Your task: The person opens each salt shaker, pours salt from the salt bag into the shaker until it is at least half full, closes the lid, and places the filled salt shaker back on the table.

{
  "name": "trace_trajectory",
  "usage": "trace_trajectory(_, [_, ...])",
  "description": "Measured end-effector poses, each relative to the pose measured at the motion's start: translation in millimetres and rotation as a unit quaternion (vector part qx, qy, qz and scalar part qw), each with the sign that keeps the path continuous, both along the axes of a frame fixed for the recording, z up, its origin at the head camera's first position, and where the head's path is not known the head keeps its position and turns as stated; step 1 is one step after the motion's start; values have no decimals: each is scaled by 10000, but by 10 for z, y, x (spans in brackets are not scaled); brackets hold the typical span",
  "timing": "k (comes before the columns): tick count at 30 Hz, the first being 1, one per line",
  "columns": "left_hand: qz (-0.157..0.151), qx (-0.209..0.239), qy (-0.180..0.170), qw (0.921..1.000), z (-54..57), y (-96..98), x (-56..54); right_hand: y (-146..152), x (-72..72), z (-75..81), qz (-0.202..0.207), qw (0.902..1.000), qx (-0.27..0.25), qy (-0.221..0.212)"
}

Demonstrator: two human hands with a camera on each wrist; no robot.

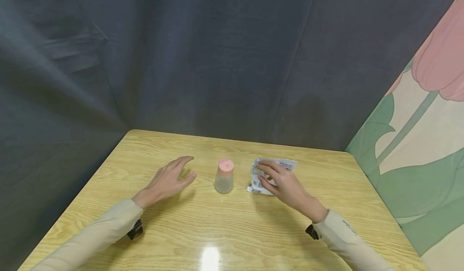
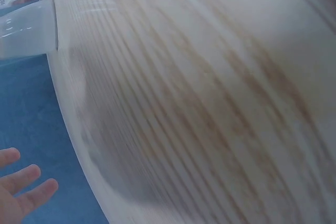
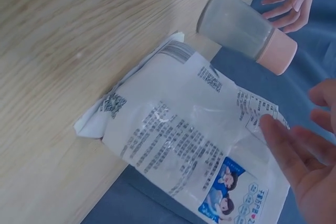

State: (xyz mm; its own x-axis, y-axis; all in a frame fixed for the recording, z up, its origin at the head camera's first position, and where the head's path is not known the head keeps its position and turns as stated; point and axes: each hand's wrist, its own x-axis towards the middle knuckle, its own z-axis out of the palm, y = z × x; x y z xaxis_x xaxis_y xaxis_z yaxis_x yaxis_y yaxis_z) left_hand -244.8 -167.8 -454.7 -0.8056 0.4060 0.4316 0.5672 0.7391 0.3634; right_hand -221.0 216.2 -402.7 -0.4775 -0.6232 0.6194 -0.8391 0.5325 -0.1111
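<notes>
A frosted, see-through bottle with a pink cap stands upright on the table between the two hands. To its right is a white printed packet, also upright in the right wrist view, where its printed face shows small text and a blue cartoon picture. Left of the bottle, the left hand hovers with thumb and fingers spread, holding nothing and apart from the bottle. The right hand is in front of the packet with loosely bent fingers. Its fingertips are close to the packet's upper part; whether they touch it I cannot tell.
Everything stands on a wood-grain table. A dark blue curtain hangs behind and to the left of it. At the right is a wall panel with painted tulips.
</notes>
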Motion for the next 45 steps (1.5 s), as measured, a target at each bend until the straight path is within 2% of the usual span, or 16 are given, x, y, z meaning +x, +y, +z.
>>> trace_trajectory(9, [-57, -43, -89, 9999, -6, 65, -21, -82, 8, 21, -290, 9996, 71, -5])
trace_trajectory(22, [-278, -11, 70, 9996, 2, 160, -30, -230, 31, 48, -157, 9993, 206, -269])
trace_trajectory(27, [-310, -27, -11, 9995, -9, 199, -25, -290, 32, 39, -134, 9989, 287, -354])
trace_trajectory(34, [-334, -2, -232, 9992, -2, 251, 2, -407, 30, 73, -321, 9966, 491, -579])
trace_trajectory(45, [-418, -90, -458, 9980, -23, 335, 6, -591, 38, 30, -522, 9911, 903, -821])
